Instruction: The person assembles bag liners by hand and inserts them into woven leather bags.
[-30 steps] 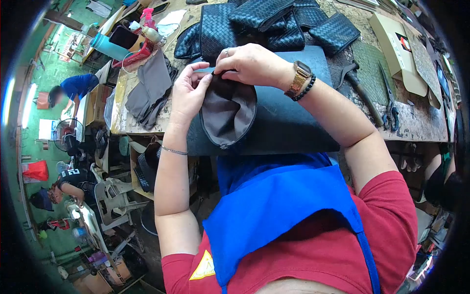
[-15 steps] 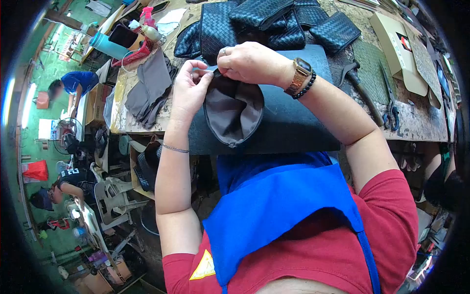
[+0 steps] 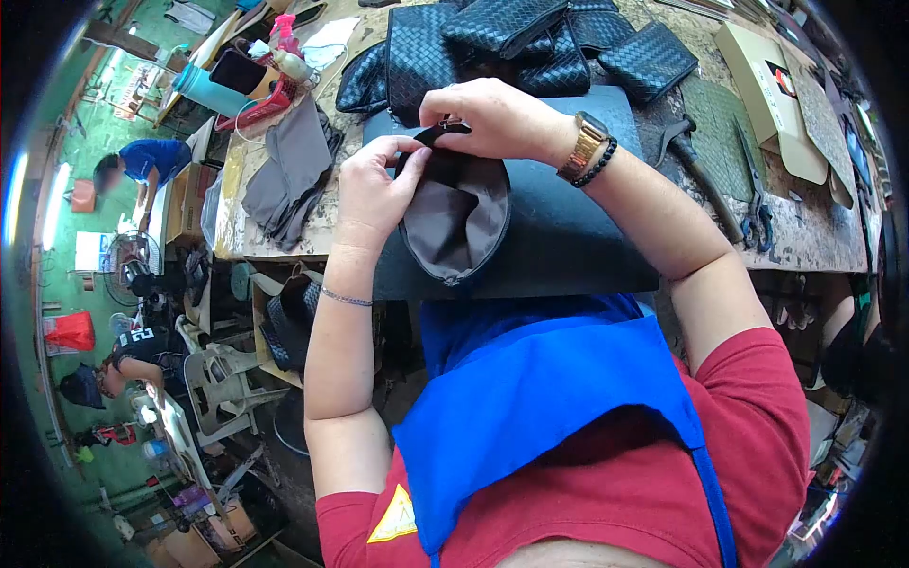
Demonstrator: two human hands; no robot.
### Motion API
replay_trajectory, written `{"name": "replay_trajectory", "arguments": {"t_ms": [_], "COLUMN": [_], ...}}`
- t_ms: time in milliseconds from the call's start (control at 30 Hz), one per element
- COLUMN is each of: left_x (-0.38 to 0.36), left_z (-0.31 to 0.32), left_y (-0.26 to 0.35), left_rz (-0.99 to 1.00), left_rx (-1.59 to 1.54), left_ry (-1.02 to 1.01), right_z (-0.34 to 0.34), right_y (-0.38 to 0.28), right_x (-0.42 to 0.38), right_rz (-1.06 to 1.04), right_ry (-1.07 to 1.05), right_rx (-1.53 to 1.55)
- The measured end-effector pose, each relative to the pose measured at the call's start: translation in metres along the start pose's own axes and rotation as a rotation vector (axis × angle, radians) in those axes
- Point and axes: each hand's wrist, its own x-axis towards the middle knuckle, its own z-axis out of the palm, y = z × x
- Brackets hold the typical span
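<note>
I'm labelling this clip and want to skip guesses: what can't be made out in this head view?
- Top edge of the brown pouch lining: covered by the left hand and right hand, so each grip is unclear.
- Small dark part at the right fingertips: too small to identify.
- Woven pouches: cut off by the top edge.
- Scissors: handles distorted near the dark lens rim.
- Table edge beneath: hidden by the black mat.

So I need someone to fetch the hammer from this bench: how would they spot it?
Start at the dark work mat in the bench's middle. Just past its right edge, beside the person's right forearm, lies the hammer, dark head toward the woven pouches, wooden handle slanting toward the scissors. It is the only wooden-handled tool there.
</note>
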Motion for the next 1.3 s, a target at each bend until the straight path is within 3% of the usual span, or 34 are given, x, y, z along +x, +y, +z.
{"name": "replay_trajectory", "arguments": {"t_ms": [167,467,700,833,1067,1200,1300], "left_x": [-0.002,0.000,-0.001,0.004,0.000,0.001,0.001], "left_z": [0.005,0.004,-0.020,-0.035,-0.032,-0.034,-0.033], "left_y": [-0.008,-0.005,0.020,0.013,-0.019,-0.017,-0.015], "left_rz": [-0.166,-0.221,-0.229,-0.084,-0.150,-0.275,-0.248], "left_rx": [-0.155,-0.191,0.107,0.392,0.191,0.058,0.016], "left_ry": [-0.014,-0.030,-0.225,-0.193,-0.138,-0.148,-0.143], "right_z": [-0.002,-0.001,-0.003,-0.009,0.000,-0.005,-0.007], "right_y": [0.008,0.012,0.007,-0.016,-0.005,-0.007,-0.009], "right_x": [-0.002,0.002,0.006,0.003,-0.006,-0.003,-0.002], "right_rz": [0.024,0.051,0.178,0.341,0.353,0.355,0.360], "right_ry": [-0.004,-0.022,-0.023,-0.083,0.004,-0.054,-0.067], "right_rx": [-0.051,0.069,0.097,0.067,0.106,0.090,0.075]}}
